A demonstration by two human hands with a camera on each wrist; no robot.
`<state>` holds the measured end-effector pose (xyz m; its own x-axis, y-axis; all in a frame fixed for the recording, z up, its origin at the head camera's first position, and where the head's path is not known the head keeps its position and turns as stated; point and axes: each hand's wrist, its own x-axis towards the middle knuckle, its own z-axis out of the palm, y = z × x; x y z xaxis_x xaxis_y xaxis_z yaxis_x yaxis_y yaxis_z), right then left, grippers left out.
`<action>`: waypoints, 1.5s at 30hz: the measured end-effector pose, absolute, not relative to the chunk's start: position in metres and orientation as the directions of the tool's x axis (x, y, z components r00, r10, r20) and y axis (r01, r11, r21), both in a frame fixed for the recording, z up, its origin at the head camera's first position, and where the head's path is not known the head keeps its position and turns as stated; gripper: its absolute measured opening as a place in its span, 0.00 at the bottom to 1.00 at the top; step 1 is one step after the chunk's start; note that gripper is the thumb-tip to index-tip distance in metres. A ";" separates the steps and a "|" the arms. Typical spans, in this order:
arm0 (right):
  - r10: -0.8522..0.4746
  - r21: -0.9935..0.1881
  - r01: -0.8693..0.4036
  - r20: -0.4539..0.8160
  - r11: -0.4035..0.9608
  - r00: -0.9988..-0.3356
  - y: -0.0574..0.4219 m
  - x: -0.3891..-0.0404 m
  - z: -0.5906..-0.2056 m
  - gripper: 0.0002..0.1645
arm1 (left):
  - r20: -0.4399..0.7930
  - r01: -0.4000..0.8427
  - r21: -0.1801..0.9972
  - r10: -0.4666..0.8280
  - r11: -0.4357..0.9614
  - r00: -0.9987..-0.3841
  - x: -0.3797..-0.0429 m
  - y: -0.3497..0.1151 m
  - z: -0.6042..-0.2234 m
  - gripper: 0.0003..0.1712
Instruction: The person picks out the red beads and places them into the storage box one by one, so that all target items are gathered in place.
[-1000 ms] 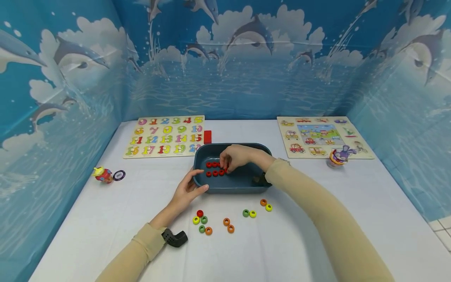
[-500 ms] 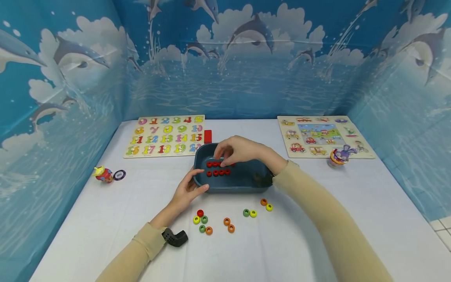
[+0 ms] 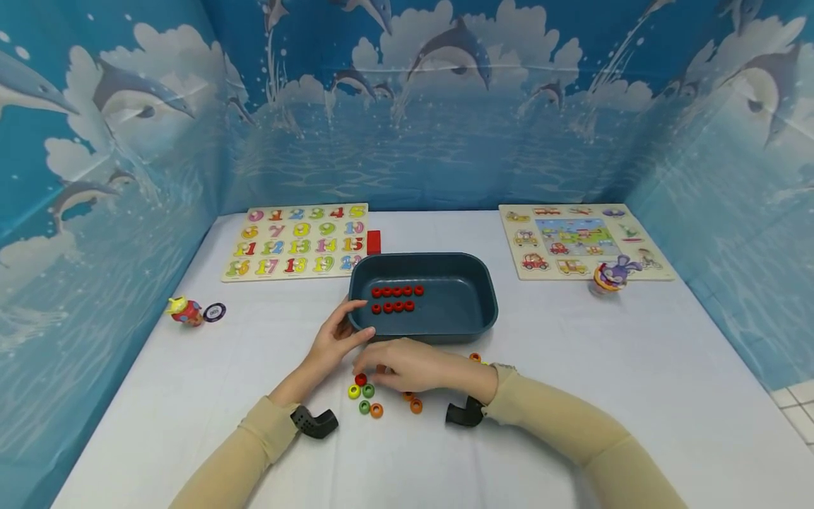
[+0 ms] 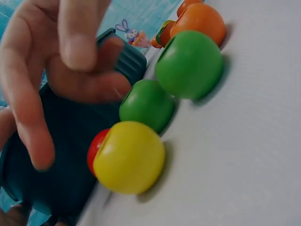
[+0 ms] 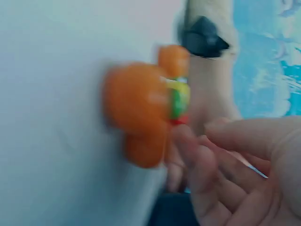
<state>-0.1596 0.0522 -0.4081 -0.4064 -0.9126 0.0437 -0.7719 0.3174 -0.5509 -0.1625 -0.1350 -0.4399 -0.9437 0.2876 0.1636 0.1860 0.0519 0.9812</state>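
My left hand (image 3: 332, 344) holds the left front corner of the dark blue tray (image 3: 461, 325), its index finger over the rim and thumb at the front wall. Inside the tray, several red beads (image 3: 397, 306) form two rows at the left. My right hand (image 3: 407, 364) is over the table just in front of the tray, fingertips by a lone red bead (image 3: 360, 379); nothing shows in its grasp. Beside that bead lie a yellow bead (image 4: 129, 157), green beads (image 4: 189, 65) and an orange bead (image 3: 376, 410). My right hand and forearm hide some beads.
More orange beads (image 3: 416, 406) lie below my right hand. A number puzzle board (image 3: 299, 244) stands back left with a red block (image 3: 374, 242); a vehicle puzzle board (image 3: 575, 244) lies back right. Small toys, a bunny figure (image 3: 613, 274) and a red-yellow figure (image 3: 186, 311), flank the table.
My right hand has left the inside of the tray and come forward to the loose beads. The red beads it covered now show in two rows. My left hand stays at the tray corner.
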 end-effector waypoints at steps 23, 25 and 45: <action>-0.905 -0.493 -0.797 0.046 0.348 -0.424 0.065 -0.161 -0.394 0.12 | 0.131 0.153 0.986 0.278 0.061 -0.952 -0.161 -0.133 -0.438 0.30; -0.898 -0.543 -0.763 0.037 0.351 -0.439 0.075 -0.166 -0.376 0.12 | 0.124 0.147 0.987 0.271 0.067 -0.955 -0.161 -0.133 -0.437 0.30; -0.790 -0.597 -0.562 -0.217 0.572 -0.573 0.110 -0.295 -0.365 0.13 | 0.097 0.121 0.989 0.246 0.087 -0.964 -0.161 -0.133 -0.437 0.32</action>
